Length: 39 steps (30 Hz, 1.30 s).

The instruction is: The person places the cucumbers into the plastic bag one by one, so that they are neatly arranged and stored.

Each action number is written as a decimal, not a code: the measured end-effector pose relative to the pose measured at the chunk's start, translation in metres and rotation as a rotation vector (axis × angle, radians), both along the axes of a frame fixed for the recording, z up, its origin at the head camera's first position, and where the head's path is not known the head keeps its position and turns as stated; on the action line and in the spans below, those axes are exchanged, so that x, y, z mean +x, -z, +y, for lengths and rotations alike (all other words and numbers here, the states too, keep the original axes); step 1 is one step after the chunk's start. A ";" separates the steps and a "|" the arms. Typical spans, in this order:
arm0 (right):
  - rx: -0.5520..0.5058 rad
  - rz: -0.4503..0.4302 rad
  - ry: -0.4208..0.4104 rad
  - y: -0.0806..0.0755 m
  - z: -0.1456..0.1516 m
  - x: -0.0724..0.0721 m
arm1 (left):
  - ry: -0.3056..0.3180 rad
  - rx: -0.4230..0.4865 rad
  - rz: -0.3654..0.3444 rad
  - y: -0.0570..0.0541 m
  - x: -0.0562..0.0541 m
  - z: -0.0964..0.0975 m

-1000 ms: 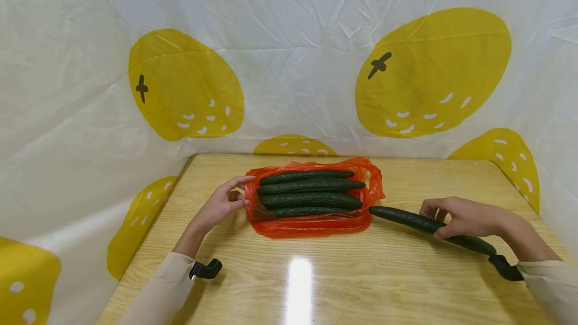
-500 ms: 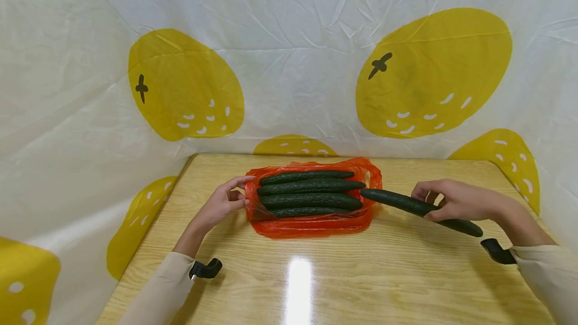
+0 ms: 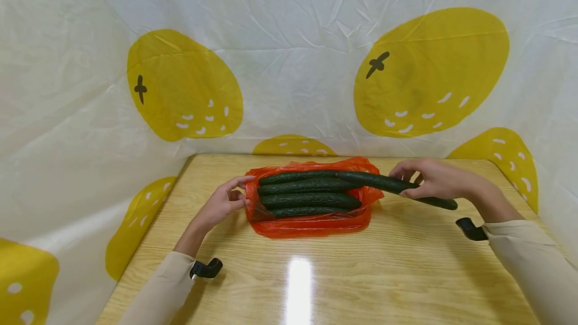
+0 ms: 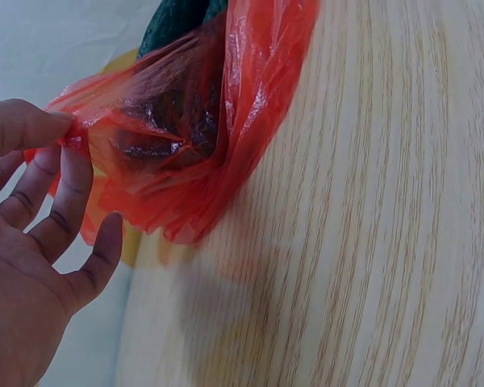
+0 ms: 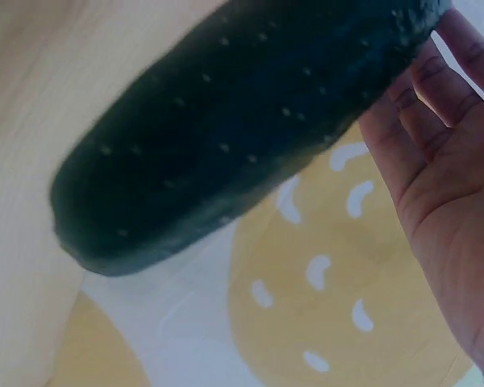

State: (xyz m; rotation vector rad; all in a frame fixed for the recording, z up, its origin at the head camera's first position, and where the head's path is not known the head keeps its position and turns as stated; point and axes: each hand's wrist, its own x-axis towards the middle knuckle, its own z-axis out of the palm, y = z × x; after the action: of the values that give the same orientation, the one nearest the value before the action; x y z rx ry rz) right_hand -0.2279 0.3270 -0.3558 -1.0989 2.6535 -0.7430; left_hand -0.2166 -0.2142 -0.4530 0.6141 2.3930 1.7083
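Note:
A red plastic bag (image 3: 311, 225) lies on the table with its mouth spread. Several dark green cucumbers (image 3: 309, 199) lie side by side in it. At the bag's left end, my left hand (image 3: 218, 205) pinches the thin plastic between thumb and finger, as the left wrist view shows up close. My right hand (image 3: 435, 180) grips another cucumber (image 3: 381, 182) near its middle, raised and slanting. Its left tip is over the bag's right end, above the rear cucumbers. The rounded near end of that cucumber (image 5: 185, 153) fills much of the right wrist view.
The wooden table (image 3: 384, 265) has a bright light reflection at its front middle. A white curtain (image 3: 298, 89) with yellow fruit prints stands behind the table and along its sides. A black wrist device (image 3: 206, 268) sits at the left cuff, another (image 3: 471, 229) at the right.
My right hand has lifted its cucumber and carried it left and away from me, from beside the bag to over its right end. My left hand keeps its pinch on the bag.

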 end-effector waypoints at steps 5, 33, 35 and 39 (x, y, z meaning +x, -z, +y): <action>-0.005 0.025 -0.020 -0.005 -0.012 -0.013 | -0.004 -0.007 0.014 -0.002 -0.001 0.001; -0.001 0.058 -0.083 -0.014 -0.082 -0.058 | -0.011 -0.001 -0.010 -0.004 0.001 0.001; -0.005 0.045 -0.086 -0.013 -0.087 -0.061 | -0.014 -0.003 -0.012 -0.004 0.001 0.001; 0.000 0.036 -0.102 -0.013 -0.095 -0.067 | -0.015 -0.005 -0.014 -0.005 0.001 0.001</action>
State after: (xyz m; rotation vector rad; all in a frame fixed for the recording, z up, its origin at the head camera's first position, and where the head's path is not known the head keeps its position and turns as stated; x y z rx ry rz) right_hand -0.2945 0.2316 -0.3426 -1.2481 2.6040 -0.7102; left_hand -0.2153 -0.2132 -0.4484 0.5836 2.3981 1.7057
